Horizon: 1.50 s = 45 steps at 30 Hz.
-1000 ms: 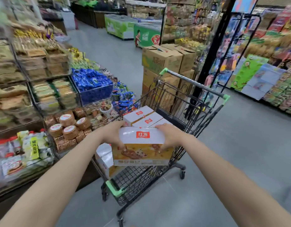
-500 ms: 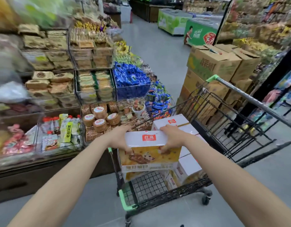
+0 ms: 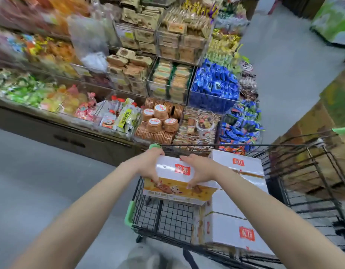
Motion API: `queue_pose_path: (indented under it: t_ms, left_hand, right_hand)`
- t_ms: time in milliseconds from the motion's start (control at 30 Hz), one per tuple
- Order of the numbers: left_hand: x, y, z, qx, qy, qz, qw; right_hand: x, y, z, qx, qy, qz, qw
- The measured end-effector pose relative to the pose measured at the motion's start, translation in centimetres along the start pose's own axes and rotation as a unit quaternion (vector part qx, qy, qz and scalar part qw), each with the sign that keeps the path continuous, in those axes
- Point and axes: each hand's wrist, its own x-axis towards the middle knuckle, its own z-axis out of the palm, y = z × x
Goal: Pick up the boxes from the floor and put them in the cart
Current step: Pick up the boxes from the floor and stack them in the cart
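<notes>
Both hands hold one box [image 3: 179,178] over the cart [image 3: 163,218], at the basket's 12 o'clock end. Left hand [image 3: 148,165] grip on the box's 9 o'clock end, fingers curled down over the front face. Right hand [image 3: 198,169] grip on top at 3 o'clock, fingers wrapped over the front edge. Box white on top, red label, orange front. More boxes in the basket: one [image 3: 236,164] at 2 o'clock touching the held box, one [image 3: 233,232] at 5 o'clock. Snack shelves [image 3: 167,78] at 12 o'clock beyond the cart. Grey floor [image 3: 41,181] at 9 o'clock.

Blurred shelf goods [image 3: 32,55] at left
</notes>
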Motion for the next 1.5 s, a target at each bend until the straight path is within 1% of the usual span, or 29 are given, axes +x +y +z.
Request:
queue_pose_path:
  t_ms: [100, 167, 233, 267, 333, 433, 600, 667, 867, 933, 1000, 1067, 1133, 1233, 1300, 1400, 1500]
  left_hand:
    - [-1.0, 0.1, 1.9, -0.016, 0.016, -0.035, 0.999]
    - [-2.0, -0.3, 3.2, -0.045, 0.054, -0.062, 0.996]
    - [-3.1, -1.7, 4.7, -0.107, 0.105, -0.105, 0.983]
    - [-3.7, -2.9, 5.6, -0.13, 0.111, -0.134, 0.976]
    - [-4.8, -5.4, 7.5, -0.129, 0.08, -0.181, 0.972]
    - [-5.4, -7.7, 10.4, -0.13, 0.046, -0.218, 0.966]
    - [-3.6, -7.9, 13.9, -0.179, 0.007, -0.232, 0.956]
    - [-2.9, -7.9, 15.2, -0.201, 0.005, -0.237, 0.951]
    - [-2.0, -8.0, 18.1, -0.163, 0.07, -0.256, 0.95]
    - [-1.8, -8.2, 18.6, -0.148, 0.077, -0.261, 0.951]
    - [-1.8, -8.5, 18.7, -0.149, 0.075, -0.26, 0.951]
    - [-2.0, -8.6, 18.6, -0.144, 0.071, -0.254, 0.954]
    - [-2.2, -8.5, 18.1, -0.152, 0.057, -0.252, 0.954]
    - [-3.0, -8.1, 16.8, -0.173, 0.016, -0.254, 0.952]
    - [-4.1, -7.9, 15.3, -0.178, 0.008, -0.265, 0.948]
    - [-6.7, -8.3, 12.6, -0.168, 0.018, -0.289, 0.942]
    - [-10.7, -9.6, 9.8, -0.164, 0.052, -0.321, 0.931]
  right_hand:
    - [0.9, -0.3, 1.1, -0.048, 0.005, -0.017, 0.999]
    - [1.6, -0.3, 2.2, -0.043, 0.015, -0.027, 0.999]
    - [2.2, 0.3, 3.2, -0.017, 0.017, -0.013, 1.0]
    - [2.6, 0.6, 3.8, -0.002, 0.01, -0.006, 1.0]
    - [3.2, 1.1, 5.2, 0.021, -0.007, 0.008, 1.0]
    - [3.9, 1.4, 7.6, 0.028, -0.029, 0.032, 0.999]
    - [5.8, 1.1, 12.8, 0.006, -0.019, 0.043, 0.999]
    - [7.0, 0.9, 15.2, -0.006, -0.009, 0.052, 0.999]
    - [10.0, 1.1, 20.5, -0.075, 0.0, 0.066, 0.995]
    - [10.7, 0.9, 21.8, -0.117, 0.015, 0.071, 0.99]
    - [11.0, 0.7, 22.7, -0.126, 0.029, 0.084, 0.988]
    - [10.8, 0.6, 22.5, -0.128, 0.022, 0.085, 0.988]
    - [10.6, 0.8, 21.3, -0.098, -0.003, 0.08, 0.992]
    - [10.3, 0.9, 17.8, -0.035, -0.03, 0.074, 0.996]
    - [10.3, 0.7, 15.1, -0.032, -0.029, 0.053, 0.998]
    - [10.5, -0.7, 11.3, -0.04, -0.021, 0.024, 0.999]
    - [10.8, -4.2, 7.6, -0.052, -0.006, -0.021, 0.998]
